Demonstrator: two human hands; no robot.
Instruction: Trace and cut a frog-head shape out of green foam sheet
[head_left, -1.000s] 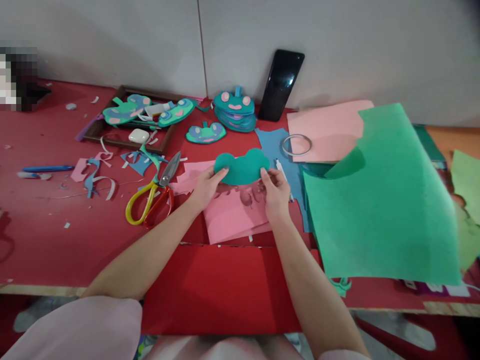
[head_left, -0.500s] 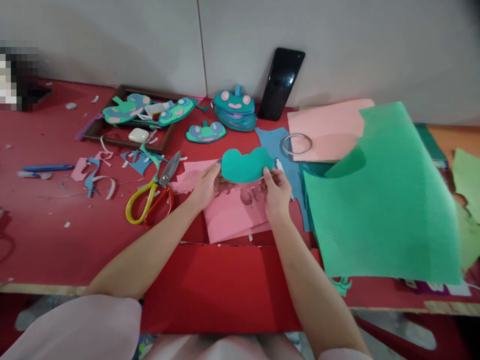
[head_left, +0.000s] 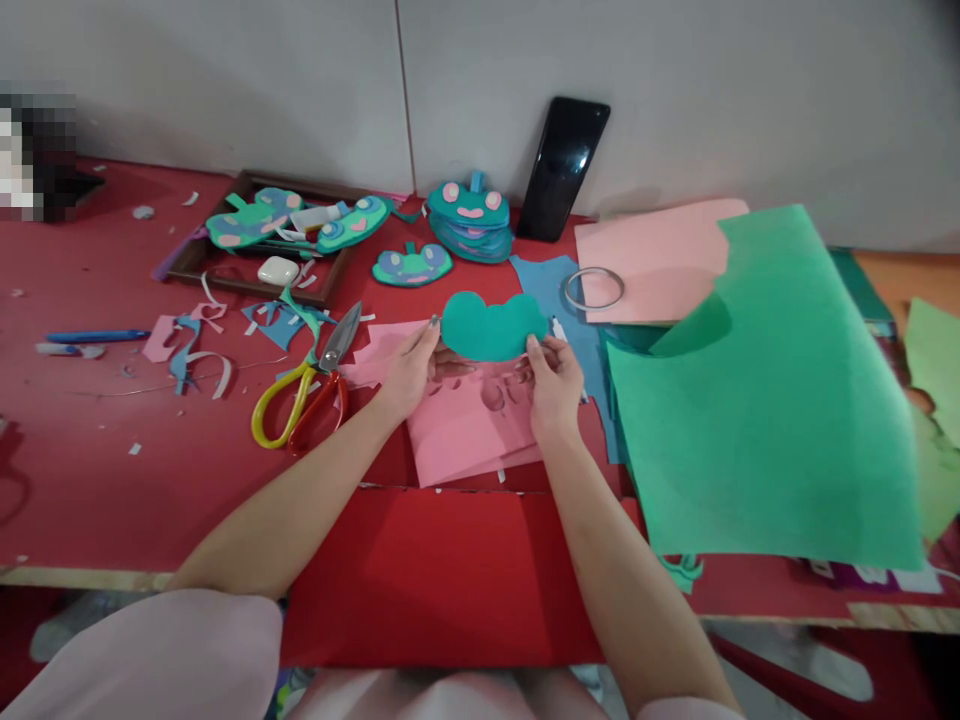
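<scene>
Above the desk (head_left: 90, 490), the teal cutout (head_left: 491, 332) stretches lengthwise roughly along the front edge, two lobes toward the back edge, right end pinched in the right hand (head_left: 556, 388), left end beside the left hand (head_left: 409, 374), whose grip I cannot tell.

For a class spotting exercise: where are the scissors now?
In the head view, the scissors lie left of centre on the red table, beside the left hand and below the brown tray.
</scene>
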